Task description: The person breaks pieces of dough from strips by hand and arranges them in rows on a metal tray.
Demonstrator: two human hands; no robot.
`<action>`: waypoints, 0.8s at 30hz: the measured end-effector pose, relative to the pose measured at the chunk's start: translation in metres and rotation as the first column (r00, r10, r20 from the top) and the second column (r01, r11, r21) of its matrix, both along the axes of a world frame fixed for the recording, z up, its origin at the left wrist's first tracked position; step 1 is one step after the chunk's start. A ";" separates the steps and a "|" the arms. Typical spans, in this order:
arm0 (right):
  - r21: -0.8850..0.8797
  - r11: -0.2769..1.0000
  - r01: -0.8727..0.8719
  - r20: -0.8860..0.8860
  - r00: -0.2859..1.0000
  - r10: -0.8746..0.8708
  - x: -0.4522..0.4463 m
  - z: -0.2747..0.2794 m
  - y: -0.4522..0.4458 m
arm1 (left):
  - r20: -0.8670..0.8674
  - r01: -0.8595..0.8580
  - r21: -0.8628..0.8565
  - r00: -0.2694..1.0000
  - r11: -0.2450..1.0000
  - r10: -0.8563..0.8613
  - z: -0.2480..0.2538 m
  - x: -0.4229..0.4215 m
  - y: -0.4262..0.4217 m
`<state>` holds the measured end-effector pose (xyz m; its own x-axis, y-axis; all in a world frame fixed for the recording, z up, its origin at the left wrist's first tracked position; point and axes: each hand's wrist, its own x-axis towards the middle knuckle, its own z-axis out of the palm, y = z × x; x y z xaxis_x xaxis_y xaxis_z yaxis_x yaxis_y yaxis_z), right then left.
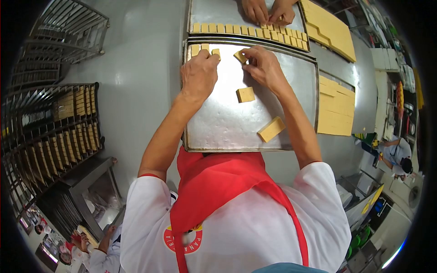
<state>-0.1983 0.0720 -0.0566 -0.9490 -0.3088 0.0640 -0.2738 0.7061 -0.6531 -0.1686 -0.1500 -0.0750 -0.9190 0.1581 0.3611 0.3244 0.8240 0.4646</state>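
Note:
A metal baking tray (218, 123) lies in front of me. My left hand (198, 75) is at its far left corner, fingers closed on a small yellow dough piece (216, 53). Beside those fingers, more cut pieces (195, 49) line the tray's far edge. Between thumb and fingers, my right hand (263, 67) pinches another dough piece (239, 56) just above the tray. Nearer to me sit a thick dough block (246, 94) and a longer dough bar (271, 129), both apart from my hands.
Beyond my tray, another person's hands (268, 11) work over a second tray (214, 11) with rows of cut pieces. Large dough sheets (337, 107) lie to the right. Racks of loaded trays (68, 132) stand left. Other people are in the background.

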 end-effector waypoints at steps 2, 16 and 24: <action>-0.044 0.999 -0.017 -0.039 0.999 0.015 0.002 -0.006 -0.001 | 0.029 -0.013 -0.014 0.999 1.000 0.013 -0.005 0.001 -0.002; -0.042 0.998 -0.054 -0.322 0.946 0.037 -0.011 -0.026 -0.036 | -0.042 -0.032 0.000 0.999 0.999 0.032 -0.006 -0.012 -0.002; -0.004 1.000 -0.029 -0.330 0.944 0.026 -0.012 -0.023 -0.043 | -0.011 -0.057 -0.060 0.998 0.997 0.057 -0.011 -0.016 -0.001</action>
<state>-0.2104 0.0293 -0.0794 -0.8653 -0.3328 0.3749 -0.4945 0.6900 -0.5286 -0.1843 -0.1514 -0.0857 -0.9237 0.1275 0.3612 0.2803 0.8678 0.4102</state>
